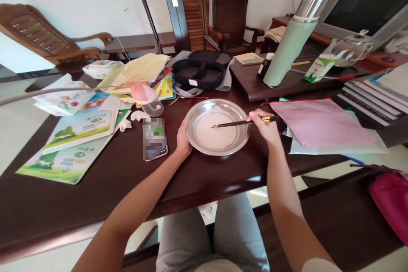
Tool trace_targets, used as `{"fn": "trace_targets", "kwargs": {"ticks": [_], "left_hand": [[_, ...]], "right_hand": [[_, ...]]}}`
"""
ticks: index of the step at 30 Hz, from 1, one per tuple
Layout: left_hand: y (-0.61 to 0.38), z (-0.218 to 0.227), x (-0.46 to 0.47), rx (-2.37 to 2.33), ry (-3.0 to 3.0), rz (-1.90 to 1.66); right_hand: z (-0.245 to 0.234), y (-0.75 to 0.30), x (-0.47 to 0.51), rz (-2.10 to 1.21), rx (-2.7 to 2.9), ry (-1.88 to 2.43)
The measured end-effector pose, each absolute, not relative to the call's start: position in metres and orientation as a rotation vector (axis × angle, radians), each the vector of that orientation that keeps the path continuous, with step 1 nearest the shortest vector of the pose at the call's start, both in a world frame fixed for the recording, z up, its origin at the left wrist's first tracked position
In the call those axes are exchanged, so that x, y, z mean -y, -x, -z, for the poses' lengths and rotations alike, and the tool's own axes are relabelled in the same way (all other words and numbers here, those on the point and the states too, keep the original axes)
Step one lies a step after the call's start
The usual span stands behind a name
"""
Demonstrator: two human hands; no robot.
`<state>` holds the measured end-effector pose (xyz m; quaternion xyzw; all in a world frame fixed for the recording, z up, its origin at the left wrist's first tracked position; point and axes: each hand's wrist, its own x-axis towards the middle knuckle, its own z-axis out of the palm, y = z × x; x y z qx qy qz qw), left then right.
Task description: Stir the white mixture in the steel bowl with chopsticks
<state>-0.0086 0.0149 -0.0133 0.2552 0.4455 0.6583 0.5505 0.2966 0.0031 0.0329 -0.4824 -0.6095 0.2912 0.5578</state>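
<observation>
Bowl (219, 104), steadied by your left hand (184, 138) cupped against its side; your right hand (263, 125), pinching chopsticks (232, 123), should stir the pale liquid (213, 137) gently, below the rim.

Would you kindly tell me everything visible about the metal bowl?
The round, wide-rimmed metal bowl is shiny and silvery, perhaps stainless steel. It sits upright on the dark table, whitish contents covering its bottom. The left hand touches its left side; the right hand holds black chopsticks, their tips at the contents.
</observation>
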Motion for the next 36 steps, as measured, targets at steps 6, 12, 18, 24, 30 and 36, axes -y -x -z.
{"fn": "trace_targets", "kwargs": {"ticks": [6,12,18,24,30,36], "left_hand": [[0.012,0.017,-0.015,-1.062,-0.606,-1.542],[0.015,0.023,-0.017,-1.069,-0.615,-1.547],[0.013,0.022,-0.016,-1.041,-0.614,-1.560],[0.013,0.021,-0.015,-1.052,-0.594,-1.558],[0.014,0.021,-0.015,-1.062,-0.626,-1.552],[0.013,0.020,-0.015,-1.061,-0.605,-1.555]], "right_hand": [[-0.034,-0.297,0.001,-0.798,1.450,1.073],[-0.030,-0.293,-0.004,-0.686,1.478,1.107],[-0.032,-0.302,-0.001,-0.742,1.375,1.094],[-0.032,-0.288,-0.001,-0.745,1.580,1.075],[-0.032,-0.303,-0.003,-0.624,1.327,1.141],[-0.036,-0.289,0.003,-0.843,1.560,1.061]]}}
